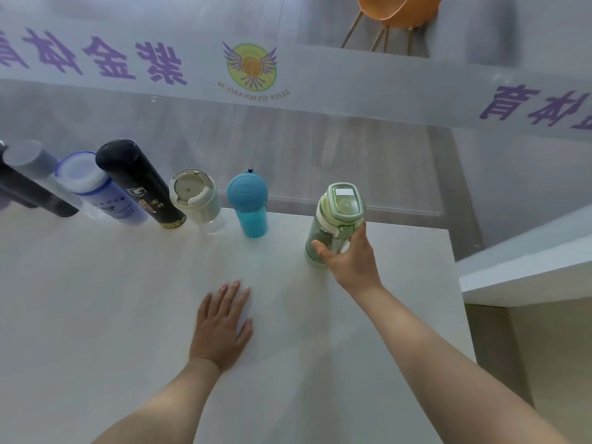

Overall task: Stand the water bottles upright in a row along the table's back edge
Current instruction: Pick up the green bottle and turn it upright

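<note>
The green bottle [336, 225] stands upright at the right end of the row, nearer than the blue bottle [249, 205] to its left; the right hand [347, 254] grips its near side; the left hand [222, 322] rests flat on the table [128, 299].

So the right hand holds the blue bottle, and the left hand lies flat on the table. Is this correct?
Not quite. In the head view the right hand holds the green bottle, not the blue bottle, which stands untouched in the row. The left hand does lie flat on the table.
</note>
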A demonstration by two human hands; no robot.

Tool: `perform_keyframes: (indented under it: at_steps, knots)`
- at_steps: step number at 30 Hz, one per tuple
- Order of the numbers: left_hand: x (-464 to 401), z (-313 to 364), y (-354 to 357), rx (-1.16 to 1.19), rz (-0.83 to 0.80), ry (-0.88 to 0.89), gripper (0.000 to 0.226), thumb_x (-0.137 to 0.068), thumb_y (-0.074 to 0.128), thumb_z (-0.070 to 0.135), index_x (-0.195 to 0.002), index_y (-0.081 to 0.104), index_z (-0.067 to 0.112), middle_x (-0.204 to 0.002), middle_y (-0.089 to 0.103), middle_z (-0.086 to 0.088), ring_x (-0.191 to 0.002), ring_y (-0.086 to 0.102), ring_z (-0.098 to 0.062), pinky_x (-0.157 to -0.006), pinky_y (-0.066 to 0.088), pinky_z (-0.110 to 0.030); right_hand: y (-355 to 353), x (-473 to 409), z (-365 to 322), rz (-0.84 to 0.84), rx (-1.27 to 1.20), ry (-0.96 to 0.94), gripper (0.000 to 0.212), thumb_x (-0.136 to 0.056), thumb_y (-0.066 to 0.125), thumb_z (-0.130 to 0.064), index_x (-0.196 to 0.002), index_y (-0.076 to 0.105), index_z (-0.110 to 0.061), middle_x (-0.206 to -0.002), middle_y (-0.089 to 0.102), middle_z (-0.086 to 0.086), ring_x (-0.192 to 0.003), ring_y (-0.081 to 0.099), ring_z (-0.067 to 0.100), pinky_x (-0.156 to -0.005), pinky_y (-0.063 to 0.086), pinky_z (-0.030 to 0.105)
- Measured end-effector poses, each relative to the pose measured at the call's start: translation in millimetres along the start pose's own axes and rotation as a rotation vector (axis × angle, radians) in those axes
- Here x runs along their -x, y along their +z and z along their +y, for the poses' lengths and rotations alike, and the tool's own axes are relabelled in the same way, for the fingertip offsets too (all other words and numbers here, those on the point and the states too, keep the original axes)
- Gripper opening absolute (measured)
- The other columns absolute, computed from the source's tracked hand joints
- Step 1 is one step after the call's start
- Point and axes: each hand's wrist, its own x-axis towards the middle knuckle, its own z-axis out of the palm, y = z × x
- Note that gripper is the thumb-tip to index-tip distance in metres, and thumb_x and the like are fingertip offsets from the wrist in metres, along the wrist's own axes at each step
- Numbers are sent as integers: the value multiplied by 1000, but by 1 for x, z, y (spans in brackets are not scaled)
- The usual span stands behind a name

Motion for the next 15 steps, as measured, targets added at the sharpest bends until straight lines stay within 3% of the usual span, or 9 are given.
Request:
perform_keyframes:
  at_steps: [3, 10, 15]
  knots:
    - [-1, -1, 1, 5, 6, 4, 62, -86, 36, 44, -144, 40, 23, -152, 39, -5, -140, 31, -24, -115, 17, -44, 10, -13, -7, 3, 3, -18, 70, -72, 81, -38, -124, 38, -23, -110, 53, -14, -88, 46, -7, -72, 35, 11]
    - [-1, -1, 0, 4, 19, 17, 61, -87, 35, 44, -144, 41, 22, -152, 38, -5, -140, 34, -25, -114, 18, -45, 29, -29, -18, 45, -2, -3, 73, -73, 80, -38, -127, 37, -12, -123, 56, 1, -106, 55, 17, -87, 45, 31]
    - [-1, 1, -2, 6, 9, 13, 61, -87, 34, 44, -144, 41, 22, -152, 38, -5, -140, 34, -26, -114, 17, -45, 34, -29, -19, 63, -20, 6, 73, -73, 80, -37, -127, 37, -13, -124, 55, 2, -108, 55, 18, -83, 40, 24]
